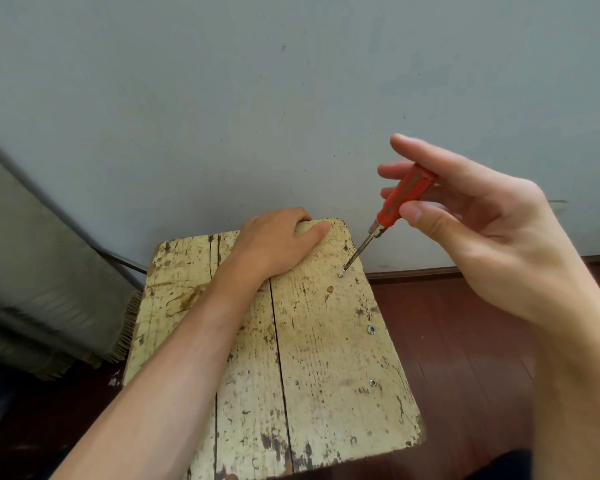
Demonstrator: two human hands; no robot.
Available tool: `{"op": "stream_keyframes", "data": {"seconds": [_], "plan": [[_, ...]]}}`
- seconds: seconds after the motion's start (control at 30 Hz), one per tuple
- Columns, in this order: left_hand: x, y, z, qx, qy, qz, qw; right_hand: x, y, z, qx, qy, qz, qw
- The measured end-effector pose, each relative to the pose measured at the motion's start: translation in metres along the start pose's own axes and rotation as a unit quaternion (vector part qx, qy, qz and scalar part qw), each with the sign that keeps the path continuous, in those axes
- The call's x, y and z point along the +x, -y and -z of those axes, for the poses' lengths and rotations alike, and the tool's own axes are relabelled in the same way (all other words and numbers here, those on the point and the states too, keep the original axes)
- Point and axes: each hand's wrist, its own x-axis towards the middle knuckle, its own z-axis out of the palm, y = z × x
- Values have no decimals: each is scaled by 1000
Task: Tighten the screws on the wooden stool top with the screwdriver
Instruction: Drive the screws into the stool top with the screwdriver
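The head camera looks down on a rectangular wooden stool top (319, 358) with worn pale yellow paint and long dark cracks along the grain. It fills the lower middle of the view.

The left hand (278, 242) lies at the 12 o'clock edge of the stool top. Its fingers are curled over this far edge and grip it, and the thumb rests flat on the painted surface. The bare forearm crosses the board from 7 o'clock.

The right hand (471, 216) is raised at 2 o'clock of the board, above its right edge. It holds a small screwdriver (400, 199) with a red-orange plastic handle and a thin metal shaft. The thumb presses the handle from the near side and the middle fingers support it from behind, while the index finger is stretched out over the top of the handle. The tool is tilted, with the handle toward 1 o'clock and the tip down toward 7 o'clock. The tip sits in a small silver screw (341, 274) near the far right part of the board.

Two more silver screws are near the right edge, a second screw (371, 329) at about 3 o'clock and a third screw (372, 382) at about 4 o'clock.

Behind the stool stands a grey-blue painted wall (257, 98). At 3 o'clock there is a dark red-brown wooden floor (465, 341), and at 9 o'clock a grey cloth with a fringed edge (32, 271).
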Motion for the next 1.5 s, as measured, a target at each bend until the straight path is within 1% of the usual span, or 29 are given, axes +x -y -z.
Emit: {"op": "stream_keyframes", "data": {"seconds": [0.17,0.37,0.47,0.63,0.7,0.8,1.03,1.5], "plan": [[1,1,-1,1,-2,1,1000,2,0,-4,-15,-16,25,999],[1,1,-1,0,-1,1,1000,4,0,-14,-62,-69,36,995],[2,2,-1,-1,-3,-1,1000,3,1,-12,-60,-65,32,996],[3,3,-3,0,-8,0,1000,0,1,-3,-35,-11,15,999],[4,3,-3,2,-10,1,1000,0,1,-2,-19,-8,14,1000],[3,3,-3,0,-8,2,1000,1,0,-4,-9,-18,22,1000],[2,2,-2,-1,-2,2,1000,5,-2,-9,-32,-57,45,997],[1,0,0,1,1,2,1000,5,1,-13,-63,-91,33,993]]}}
